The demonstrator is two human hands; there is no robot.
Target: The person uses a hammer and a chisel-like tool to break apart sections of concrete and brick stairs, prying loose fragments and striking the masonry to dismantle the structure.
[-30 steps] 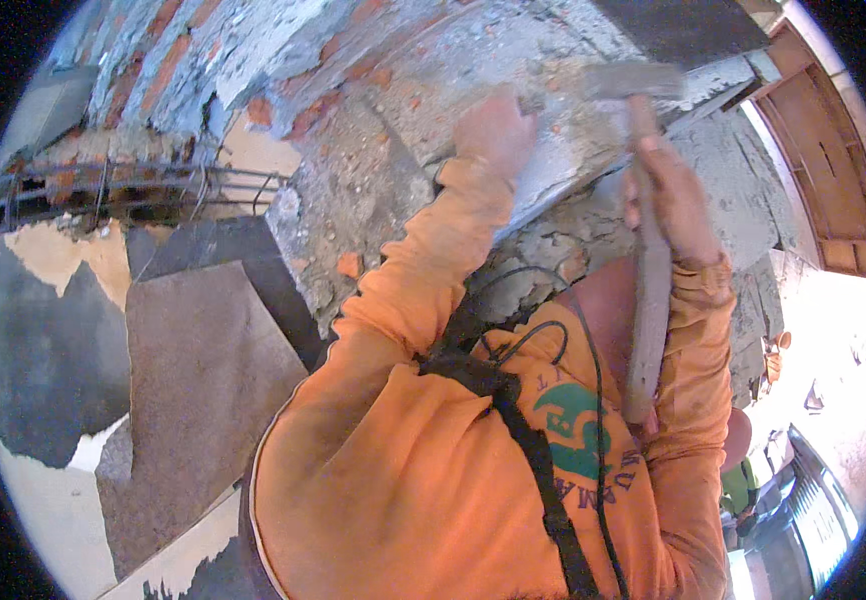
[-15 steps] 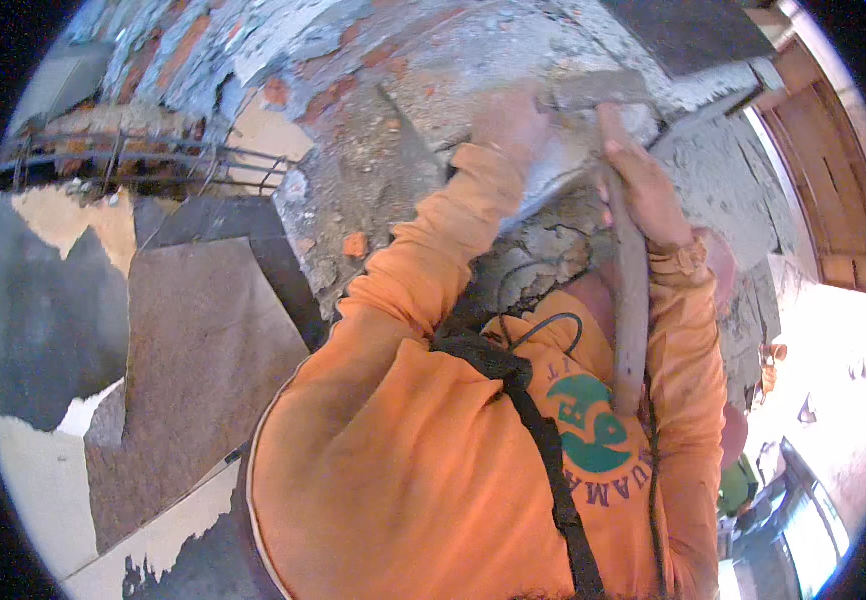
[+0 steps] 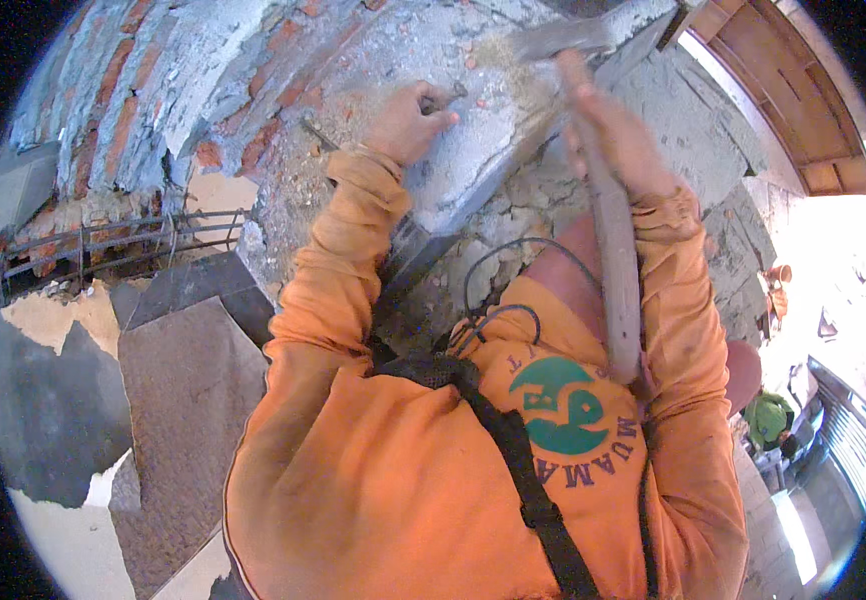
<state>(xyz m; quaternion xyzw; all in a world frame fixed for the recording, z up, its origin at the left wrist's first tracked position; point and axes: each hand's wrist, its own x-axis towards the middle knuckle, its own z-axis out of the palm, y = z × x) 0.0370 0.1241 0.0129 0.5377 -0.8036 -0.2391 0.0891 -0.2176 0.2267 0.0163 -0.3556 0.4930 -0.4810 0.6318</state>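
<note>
My left hand (image 3: 408,125) is closed round what looks like a short metal chisel (image 3: 459,90). Only its blunt end shows past my thumb and fingers; the rest is hidden in the fist. It lies close over a rough, dusty concrete ledge (image 3: 473,180). My right hand (image 3: 625,140), slightly blurred, grips a hammer (image 3: 615,280) near its head. The long wooden handle runs back along my right forearm. The blurred hammer head is over the far part of the ledge, to the right of my left hand and apart from it.
Broken brickwork (image 3: 118,110) with crumbling mortar rises at the far left. Bare reinforcing bars (image 3: 113,245) stick out below it. Torn dark and brown sheets (image 3: 188,400) lie at left. A brown wooden panel (image 3: 783,90) stands far right, with a green object (image 3: 768,418) lower down.
My left hand has moved left and nearer, away from the hammer head. The hammer and my right hand have shifted slightly farther off and left. The whole view has turned a little.
</note>
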